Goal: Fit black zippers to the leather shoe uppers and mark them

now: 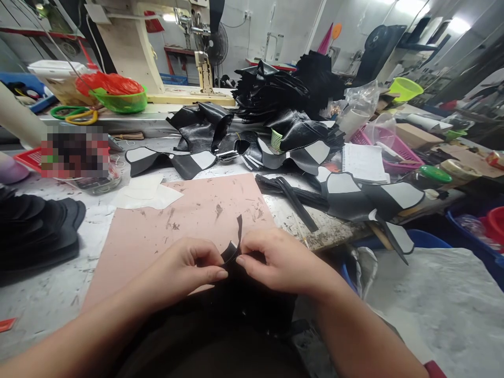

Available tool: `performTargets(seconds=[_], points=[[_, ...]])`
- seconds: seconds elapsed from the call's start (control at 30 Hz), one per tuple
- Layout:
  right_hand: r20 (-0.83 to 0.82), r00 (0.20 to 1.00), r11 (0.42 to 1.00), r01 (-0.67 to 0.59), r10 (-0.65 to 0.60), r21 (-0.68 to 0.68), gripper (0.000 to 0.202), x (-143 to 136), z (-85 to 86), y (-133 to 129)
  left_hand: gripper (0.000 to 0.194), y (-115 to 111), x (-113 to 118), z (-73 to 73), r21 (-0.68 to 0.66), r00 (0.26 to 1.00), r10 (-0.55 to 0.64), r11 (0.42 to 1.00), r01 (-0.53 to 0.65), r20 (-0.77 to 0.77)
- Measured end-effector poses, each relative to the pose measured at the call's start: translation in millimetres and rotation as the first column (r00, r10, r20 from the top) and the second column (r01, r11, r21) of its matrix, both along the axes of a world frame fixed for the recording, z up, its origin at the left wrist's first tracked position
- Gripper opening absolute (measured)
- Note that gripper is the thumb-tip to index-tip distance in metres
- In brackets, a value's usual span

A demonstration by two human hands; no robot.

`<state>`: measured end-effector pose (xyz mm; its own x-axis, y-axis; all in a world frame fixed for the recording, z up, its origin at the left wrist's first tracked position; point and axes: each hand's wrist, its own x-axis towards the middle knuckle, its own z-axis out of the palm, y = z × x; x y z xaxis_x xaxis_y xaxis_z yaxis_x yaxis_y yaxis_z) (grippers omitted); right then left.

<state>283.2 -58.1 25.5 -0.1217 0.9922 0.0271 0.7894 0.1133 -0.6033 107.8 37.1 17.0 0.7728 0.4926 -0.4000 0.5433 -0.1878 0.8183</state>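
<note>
Close to my body, over the front edge of a stained pink board point(137, 236), both hands pinch a black leather piece point(229, 253). My left hand point(187, 270) is closed on its edge between thumb and fingers. Beside it, almost touching, my right hand point(275, 257) grips the same edge, thumb and index finger pressed together. A narrow black strip point(240, 227) sticks up by the right fingertips; I cannot tell whether it is joined to the piece. The lower part of the piece blends into dark material below my hands.
Black pieces with white patches point(169, 160) lie behind the board, others point(358, 197) at the right. Stacked black pieces point(43, 220) stand at left. White sheets point(147, 191), scissors point(81, 116), a notebook point(364, 163) and a sewing machine point(129, 47) are further back.
</note>
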Motion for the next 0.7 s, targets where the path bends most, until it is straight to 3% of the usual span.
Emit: performTargets(seconds=[0.13,0.27,0.37,0.53,0.7], points=[[-0.008,1.000,1.000,0.015,-0.015,-0.009,0.016,-0.5,-2.2,-0.2,0.015,2.8,1.6,4.7,-0.024,0.991,-0.130,0.991,0.130,-0.037],[-0.028,1.000,1.000,0.005,-0.005,0.000,0.012,-5.4,-1.9,-2.5,0.017,1.6,7.8,12.2,0.075,0.968,-0.248,0.965,0.250,-0.036],[-0.082,0.996,0.998,0.042,-0.038,0.048,0.006,-6.8,-0.4,-4.3,0.012,-0.7,12.1,13.5,0.096,0.985,-0.170,0.981,0.170,-0.008],[-0.169,0.982,0.983,0.109,-0.084,0.146,0.015,-2.9,-0.1,-6.6,0.018,-4.8,10.9,7.7,-0.013,0.999,0.039,0.999,-0.038,0.031],[-0.195,0.977,0.978,0.118,-0.084,0.170,0.020,-1.8,-1.6,-7.8,0.021,-5.4,8.7,4.9,-0.022,0.992,0.100,0.995,-0.099,0.081]])
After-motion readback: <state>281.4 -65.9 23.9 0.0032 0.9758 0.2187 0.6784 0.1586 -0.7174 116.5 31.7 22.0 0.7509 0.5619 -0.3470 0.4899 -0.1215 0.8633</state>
